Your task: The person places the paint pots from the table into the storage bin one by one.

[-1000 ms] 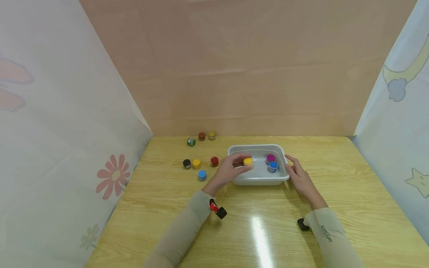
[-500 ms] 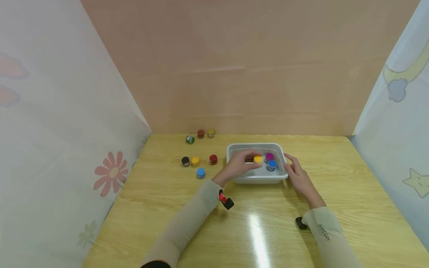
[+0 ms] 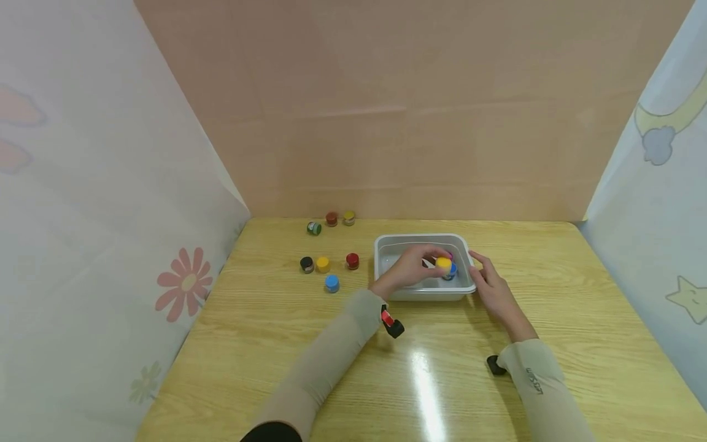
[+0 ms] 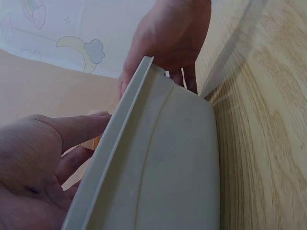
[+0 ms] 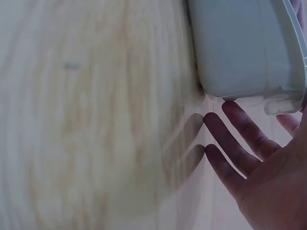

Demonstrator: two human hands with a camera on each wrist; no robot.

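Observation:
In the head view, my left hand (image 3: 410,267) pinches a small jar with a yellow lid (image 3: 444,263) over the right part of a white plastic tray (image 3: 420,236). Just behind that jar, a blue-lidded jar (image 3: 453,269) and a purple-lidded jar (image 3: 450,255) stand inside the tray, partly covered. My right hand (image 3: 494,298) touches the tray's right end. The right wrist view shows its fingers (image 5: 232,143) spread and nearly straight beside the tray wall (image 5: 235,48). From the left wrist, the tray's side (image 4: 177,158) hides most of the held jar (image 4: 96,142).
Left of the tray on the wooden table (image 3: 265,344) are jars with red (image 3: 352,261), yellow (image 3: 323,264), black (image 3: 307,264) and light blue (image 3: 332,283) lids. Farther back are a green jar on its side (image 3: 314,228), a brown-lidded jar (image 3: 331,219) and a mustard-lidded jar (image 3: 349,218).
My left hand has carried the yellow-lidded jar rightward across the tray, from its left half to above the blue and purple jars. The right hand stays at the tray's end.

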